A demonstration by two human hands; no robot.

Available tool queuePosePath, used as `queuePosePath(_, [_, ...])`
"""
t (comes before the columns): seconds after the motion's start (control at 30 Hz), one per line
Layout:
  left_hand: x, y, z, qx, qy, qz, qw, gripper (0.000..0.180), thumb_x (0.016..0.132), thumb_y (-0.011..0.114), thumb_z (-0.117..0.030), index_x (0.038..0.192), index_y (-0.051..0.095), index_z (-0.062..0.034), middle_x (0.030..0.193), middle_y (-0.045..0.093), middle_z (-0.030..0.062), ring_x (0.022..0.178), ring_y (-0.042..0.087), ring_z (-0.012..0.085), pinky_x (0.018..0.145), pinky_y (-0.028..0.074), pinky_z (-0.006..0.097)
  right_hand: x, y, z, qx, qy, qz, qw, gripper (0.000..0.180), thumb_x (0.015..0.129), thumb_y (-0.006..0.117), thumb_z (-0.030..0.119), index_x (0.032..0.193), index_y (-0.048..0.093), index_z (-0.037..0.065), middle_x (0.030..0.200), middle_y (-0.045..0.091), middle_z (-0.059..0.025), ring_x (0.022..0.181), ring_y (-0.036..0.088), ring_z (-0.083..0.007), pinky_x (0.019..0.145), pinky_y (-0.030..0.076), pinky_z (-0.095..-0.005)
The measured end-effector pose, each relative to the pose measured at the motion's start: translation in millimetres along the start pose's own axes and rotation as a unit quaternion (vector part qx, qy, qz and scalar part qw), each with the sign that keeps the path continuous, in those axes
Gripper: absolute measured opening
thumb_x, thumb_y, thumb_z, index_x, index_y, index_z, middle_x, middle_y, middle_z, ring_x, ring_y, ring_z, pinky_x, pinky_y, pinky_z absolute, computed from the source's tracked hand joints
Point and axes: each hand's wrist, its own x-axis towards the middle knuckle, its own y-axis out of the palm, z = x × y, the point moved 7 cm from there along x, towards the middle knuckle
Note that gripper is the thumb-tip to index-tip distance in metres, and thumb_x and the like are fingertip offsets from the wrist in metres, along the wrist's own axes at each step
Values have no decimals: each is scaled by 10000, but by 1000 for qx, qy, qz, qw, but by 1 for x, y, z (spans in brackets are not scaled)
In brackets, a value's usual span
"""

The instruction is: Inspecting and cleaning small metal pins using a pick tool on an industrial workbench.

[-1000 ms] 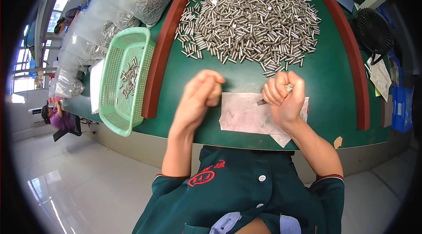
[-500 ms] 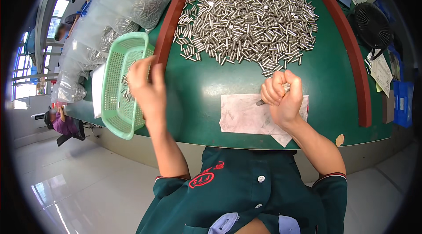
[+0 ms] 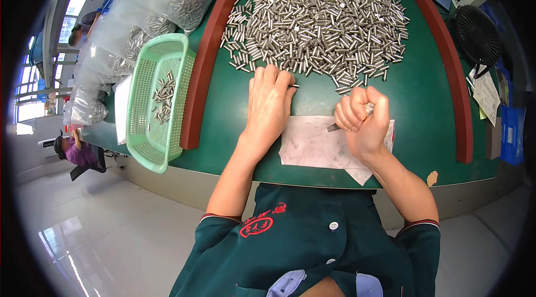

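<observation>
Head | left grip (image 3: 269, 103) pinches pin (image 3: 295, 86), pile (image 3: 324, 26) edge | right grip (image 3: 363, 121) clenches tool (image 3: 333, 127) | frame (image 3: 453, 79) apart

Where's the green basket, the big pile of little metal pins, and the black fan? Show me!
Green basket (image 3: 183, 90): head view, on its right wall.
Pile of metal pins (image 3: 318, 26): head view, on its middle.
Black fan (image 3: 476, 36): head view, on its round grille.

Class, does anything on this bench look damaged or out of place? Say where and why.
A ragged tan patch near the front edge of the green table, beside the right forearm, breaks the smooth green; chip or stray scrap, I can't tell. The pale sheet beneath the right hand looks smudged.
</observation>
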Motion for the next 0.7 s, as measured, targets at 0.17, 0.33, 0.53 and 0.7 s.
queuePosePath(0.17, [-7,-5,3,-74,-12,-15,997,117,698,600,10,780,517,-5,747,485,83,688,461,223,607,378,301,-1,2,-1,1,3,3,1000,396,861,264,282,503,244,113,410,226,15,384,174,-86,387,181,-244])
queuePosePath(0.33, [-36,13,1,-423,-234,104,869,60,781,574,-14,820,547,24,728,568,-1,627,472,45,575,389,193,-2,-4,-2,-3,9,-14,1000,401,860,268,291,502,245,113,408,230,17,385,177,-85,391,177,-246])
queuePosePath(0.53, [-45,7,-41,-167,-31,48,984,99,684,606,14,737,526,-12,713,487,103,666,466,287,590,393,355,-3,4,3,16,-28,5,999,409,857,259,307,495,243,118,408,223,26,388,165,-82,402,172,-246])
queuePosePath(0.7, [-50,11,-42,-156,-26,3,987,103,665,627,24,704,538,-10,668,503,76,606,468,235,551,386,318,-7,2,4,16,-50,17,998,422,867,247,316,503,254,103,424,224,17,413,171,-86,418,169,-252])
